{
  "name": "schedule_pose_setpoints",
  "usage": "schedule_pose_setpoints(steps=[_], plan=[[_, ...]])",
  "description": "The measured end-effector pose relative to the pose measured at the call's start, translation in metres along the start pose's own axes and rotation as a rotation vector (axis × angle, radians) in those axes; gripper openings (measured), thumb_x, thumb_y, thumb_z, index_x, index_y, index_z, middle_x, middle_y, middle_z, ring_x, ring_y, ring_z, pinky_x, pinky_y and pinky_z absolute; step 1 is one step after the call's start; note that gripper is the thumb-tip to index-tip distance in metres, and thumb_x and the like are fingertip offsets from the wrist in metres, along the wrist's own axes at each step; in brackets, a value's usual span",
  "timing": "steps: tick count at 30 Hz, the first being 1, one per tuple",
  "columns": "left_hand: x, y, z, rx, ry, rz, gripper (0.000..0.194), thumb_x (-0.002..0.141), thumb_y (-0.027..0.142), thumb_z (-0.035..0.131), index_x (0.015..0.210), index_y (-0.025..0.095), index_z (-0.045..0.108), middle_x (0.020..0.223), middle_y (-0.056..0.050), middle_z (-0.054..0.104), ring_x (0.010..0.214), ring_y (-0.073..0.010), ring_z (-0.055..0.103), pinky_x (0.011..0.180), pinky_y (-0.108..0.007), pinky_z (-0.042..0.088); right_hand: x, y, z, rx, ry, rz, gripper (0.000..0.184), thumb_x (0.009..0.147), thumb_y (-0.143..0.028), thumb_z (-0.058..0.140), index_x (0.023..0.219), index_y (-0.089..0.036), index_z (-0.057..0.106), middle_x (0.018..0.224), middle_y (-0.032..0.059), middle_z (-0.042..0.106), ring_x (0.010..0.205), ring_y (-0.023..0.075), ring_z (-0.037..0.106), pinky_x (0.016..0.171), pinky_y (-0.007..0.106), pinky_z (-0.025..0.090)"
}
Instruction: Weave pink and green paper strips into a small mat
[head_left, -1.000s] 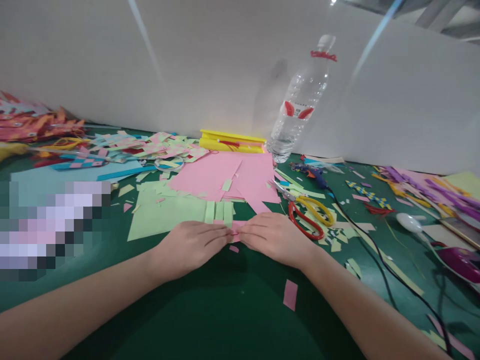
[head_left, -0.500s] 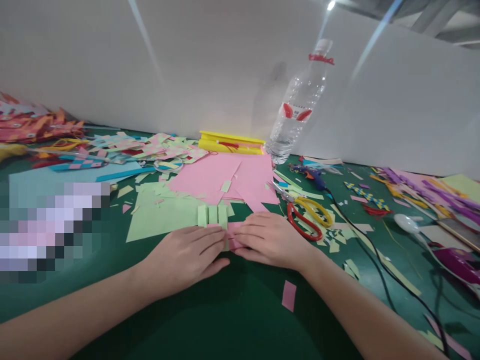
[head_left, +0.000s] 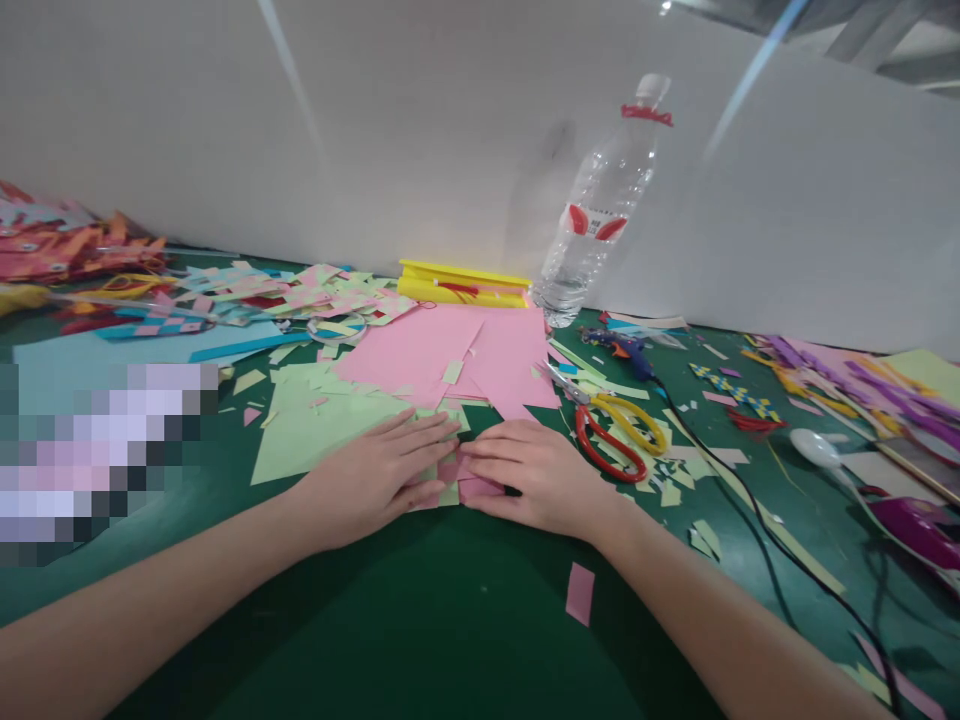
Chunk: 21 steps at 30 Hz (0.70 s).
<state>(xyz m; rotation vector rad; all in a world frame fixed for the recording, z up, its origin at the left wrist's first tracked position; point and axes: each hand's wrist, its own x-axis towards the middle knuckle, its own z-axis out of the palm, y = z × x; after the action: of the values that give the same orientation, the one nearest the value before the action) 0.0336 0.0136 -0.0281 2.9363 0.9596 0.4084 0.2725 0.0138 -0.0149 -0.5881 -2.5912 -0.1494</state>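
Pink and green paper strips (head_left: 448,478), crossing one another, lie on the green table between my hands. My left hand (head_left: 382,465) rests flat over their left part, fingers stretched out and covering most of the green strips. On the right part lies my right hand (head_left: 525,470), its fingers extended and pressing on the pink strips. Just behind are a green paper sheet (head_left: 300,440) and a large pink sheet (head_left: 420,350). Scissors (head_left: 619,430) with red and yellow handles lie right of my right hand.
A clear plastic bottle (head_left: 596,215) leans against the wall behind a yellow folder-like piece (head_left: 465,285). A glue gun (head_left: 622,350) trails a black cord (head_left: 757,510) along the right. Paper scraps (head_left: 300,295) pile at the back left. A purple-handled tool (head_left: 911,525) lies far right.
My left hand has moved forward and flattened over the green strips, whose upright ends are now covered. My right hand has barely moved.
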Motion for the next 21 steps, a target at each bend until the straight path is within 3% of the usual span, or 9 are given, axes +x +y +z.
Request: schedule_pose_setpoints(steps=[15,21], plan=[[-0.0025,-0.0006,0.0006,-0.054,-0.011,-0.039,0.050,0.099,0.050,0.033,0.137,0.021,0.046,0.143,-0.007,0.047,0.134,-0.0206,0.042,0.114,-0.044,0.027,-0.0003,0.0020,0.0001,-0.001,-0.003,-0.016,0.028,0.088,-0.039,0.059,0.095,-0.015,0.072,0.101,0.0041,0.074,0.095,0.0194,0.065,0.085,0.034,0.051],[-0.0042,-0.0094,-0.0043,-0.089,0.074,-0.093,0.041,0.102,0.027,0.026,0.139,0.018,0.042,0.143,-0.006,0.049,0.135,-0.0161,0.039,0.114,-0.043,0.029,0.0019,-0.0021,-0.0038,0.035,0.070,0.052,0.031,0.091,-0.037,0.056,0.106,-0.013,0.068,0.108,0.0068,0.072,0.098,0.0201,0.064,0.090,0.037,0.051]])
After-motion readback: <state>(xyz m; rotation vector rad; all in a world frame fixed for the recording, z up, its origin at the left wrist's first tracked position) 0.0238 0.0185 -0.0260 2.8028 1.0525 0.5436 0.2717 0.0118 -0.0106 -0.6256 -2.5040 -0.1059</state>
